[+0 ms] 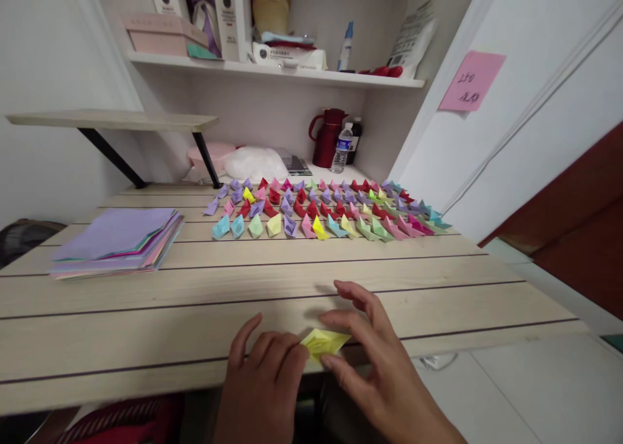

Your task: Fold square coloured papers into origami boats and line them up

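Note:
Close to the table's front edge is a small yellow paper boat (pixel 324 343), its folds partly opened towards me. My left hand (pixel 272 372) pinches its left end, fingers curled and the thumb side hidden. At the boat's right side my right hand (pixel 372 356) has its fingers spread. The right thumb tip lies at the boat's lower edge, while the index and middle fingers arch above it, apart from the paper. Farther back stand several rows of folded paper boats (pixel 291 226) in purple, red, pink, green, blue and yellow.
A stack of coloured paper sheets (pixel 117 239) lies at the left. Behind the boats are a red thermos jug (pixel 328 137) and a water bottle (pixel 342 148). A small raised shelf (pixel 117 120) stands back left. The wooden table (pixel 233 282) ends just below my hands.

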### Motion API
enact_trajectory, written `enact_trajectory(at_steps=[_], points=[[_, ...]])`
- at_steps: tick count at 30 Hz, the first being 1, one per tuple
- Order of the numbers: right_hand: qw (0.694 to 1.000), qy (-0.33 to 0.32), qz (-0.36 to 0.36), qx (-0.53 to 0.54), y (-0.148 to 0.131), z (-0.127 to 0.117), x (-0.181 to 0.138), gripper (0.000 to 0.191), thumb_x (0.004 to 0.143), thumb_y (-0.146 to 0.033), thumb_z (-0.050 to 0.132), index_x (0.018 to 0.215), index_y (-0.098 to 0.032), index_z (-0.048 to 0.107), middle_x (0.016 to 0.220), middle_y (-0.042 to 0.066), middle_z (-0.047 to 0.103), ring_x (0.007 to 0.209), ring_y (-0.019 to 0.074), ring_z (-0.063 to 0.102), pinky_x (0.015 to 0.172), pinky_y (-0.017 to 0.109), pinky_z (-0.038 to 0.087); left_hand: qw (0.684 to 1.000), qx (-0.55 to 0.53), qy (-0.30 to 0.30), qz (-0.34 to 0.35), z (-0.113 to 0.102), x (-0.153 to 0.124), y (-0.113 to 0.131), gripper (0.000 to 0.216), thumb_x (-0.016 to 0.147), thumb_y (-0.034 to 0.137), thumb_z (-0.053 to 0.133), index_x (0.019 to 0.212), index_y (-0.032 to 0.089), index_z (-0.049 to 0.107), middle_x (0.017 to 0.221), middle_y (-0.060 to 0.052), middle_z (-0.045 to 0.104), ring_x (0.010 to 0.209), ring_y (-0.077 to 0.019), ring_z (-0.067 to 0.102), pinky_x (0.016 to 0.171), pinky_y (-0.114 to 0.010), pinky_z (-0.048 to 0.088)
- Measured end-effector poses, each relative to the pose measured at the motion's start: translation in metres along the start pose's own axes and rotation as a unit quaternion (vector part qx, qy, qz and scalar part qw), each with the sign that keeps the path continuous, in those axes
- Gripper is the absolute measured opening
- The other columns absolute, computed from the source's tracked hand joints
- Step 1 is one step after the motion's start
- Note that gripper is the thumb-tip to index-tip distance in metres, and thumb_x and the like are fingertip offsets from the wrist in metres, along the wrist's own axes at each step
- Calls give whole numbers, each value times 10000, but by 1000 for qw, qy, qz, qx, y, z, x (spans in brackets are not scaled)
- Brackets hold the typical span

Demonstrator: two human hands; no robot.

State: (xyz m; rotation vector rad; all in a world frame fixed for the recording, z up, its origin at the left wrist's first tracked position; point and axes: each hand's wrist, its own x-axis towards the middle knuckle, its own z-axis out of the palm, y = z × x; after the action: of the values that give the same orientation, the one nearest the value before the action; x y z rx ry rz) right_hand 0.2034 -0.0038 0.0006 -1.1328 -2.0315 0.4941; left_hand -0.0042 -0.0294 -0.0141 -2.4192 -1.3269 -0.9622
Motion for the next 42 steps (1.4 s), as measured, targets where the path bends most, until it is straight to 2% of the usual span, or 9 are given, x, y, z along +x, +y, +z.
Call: enact_trajectory(at_steps=[5, 9, 13, 21, 27, 31, 34, 37, 42], points=[[999, -35, -19, -19, -9, -2, 5, 230, 888, -169, 646, 1071, -305, 679, 1490, 88, 468, 1378, 337, 459, 1066, 537, 469, 995, -20, 83, -57, 11, 0, 10, 337, 947, 71, 359, 918, 248, 644, 843, 40, 728, 805, -132, 659, 1176, -383, 238], [999, -29, -19, -24, -7, -5, 7, 170, 913, -178, 601, 995, -285, 704, 1390, 100, 587, 1275, 330, 559, 1006, 533, 504, 996, -23, 64, -56, 16, -3, 11, 322, 944, 76, 383, 944, 254, 651, 874, 37, 728, 834, -136, 657, 1177, -403, 237], [999, -40, -6, -20, -6, -6, 9, 162, 935, -205, 588, 972, -280, 727, 1297, 95, 666, 1188, 308, 625, 950, 486, 542, 995, -25, 79, -56, 16, -5, 11, 362, 937, 72, 362, 944, 262, 670, 862, 33, 723, 808, -139, 648, 1186, -419, 231], [999, -5, -31, -10, -8, 1, 12, 177, 954, -133, 568, 919, -250, 695, 1096, 52, 741, 1009, 252, 684, 853, 415, 528, 993, -45, 97, -58, 17, -5, 13, 392, 911, 26, 348, 967, 254, 662, 861, 32, 729, 797, -122, 657, 1193, -425, 236], [998, 1, -48, -32, -6, 10, 12, 177, 988, -130, 541, 983, -252, 670, 1054, 50, 731, 975, 239, 672, 852, 407, 495, 995, -20, 73, -65, 17, 0, 15, 357, 894, 13, 362, 919, 252, 626, 842, 37, 711, 801, -141, 646, 1190, -442, 236], [1000, -13, -28, -6, -6, 9, 12, 172, 995, -158, 540, 947, -263, 668, 1048, 42, 729, 983, 241, 671, 860, 405, 499, 998, -3, 6, -57, 10, 1, 5, 330, 859, 4, 447, 931, 277, 616, 904, 67, 714, 854, -136, 668, 1177, -419, 246], [999, -22, -1, 41, 0, 2, 11, 189, 1003, -211, 553, 1126, -303, 665, 1208, 45, 703, 1142, 250, 639, 973, 413, 499, 999, -7, -38, -33, 4, -2, -7, 262, 879, 82, 537, 998, 303, 613, 1016, 86, 736, 932, -129, 690, 1113, -378, 335], [997, -24, 19, 67, 10, -10, 7, 329, 1000, -238, 580, 1312, -342, 588, 1342, 43, 645, 1264, 238, 584, 1054, 393, 475, 998, -13, -56, -35, 2, -3, -14, 235, 897, 120, 545, 1017, 313, 604, 1027, 85, 739, 922, -134, 699, 1027, -381, 434], [996, -26, 24, 77, 20, -17, 1, 344, 955, -202, 651, 1256, -366, 620, 1272, 6, 681, 1197, 221, 618, 1011, 360, 492, 998, 6, -59, -17, 2, 2, -14, 214, 899, 114, 508, 974, 299, 586, 998, 59, 736, 898, -157, 711, 942, -416, 497]])
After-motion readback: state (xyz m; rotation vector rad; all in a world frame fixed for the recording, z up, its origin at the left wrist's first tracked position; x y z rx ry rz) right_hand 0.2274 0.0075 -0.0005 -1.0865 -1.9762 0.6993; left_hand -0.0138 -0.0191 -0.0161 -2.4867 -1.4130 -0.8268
